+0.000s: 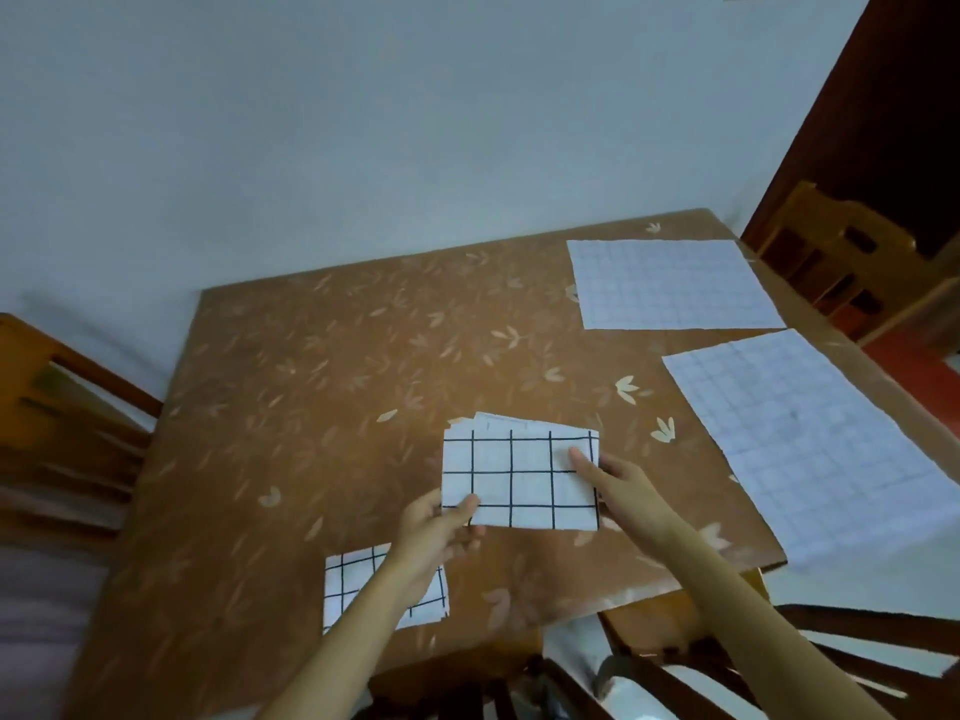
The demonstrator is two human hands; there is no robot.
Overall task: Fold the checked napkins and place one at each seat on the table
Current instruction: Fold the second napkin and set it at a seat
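A folded white napkin with a black check (519, 478) is held just above the brown leaf-patterned table (322, 387). My left hand (441, 532) pinches its lower left corner. My right hand (623, 496) grips its right edge, thumb on top. A second folded checked napkin (358, 584) lies flat near the table's front edge, partly hidden under my left forearm. Two unfolded napkins lie flat on the right: one at the far right corner (670, 283), one along the right edge (821, 439), overhanging slightly.
Wooden chairs stand at the left (57, 423), at the far right (841, 267) and at the near right (857, 652). A pale wall runs behind the table. A dark wooden door frame (883, 122) rises at the upper right.
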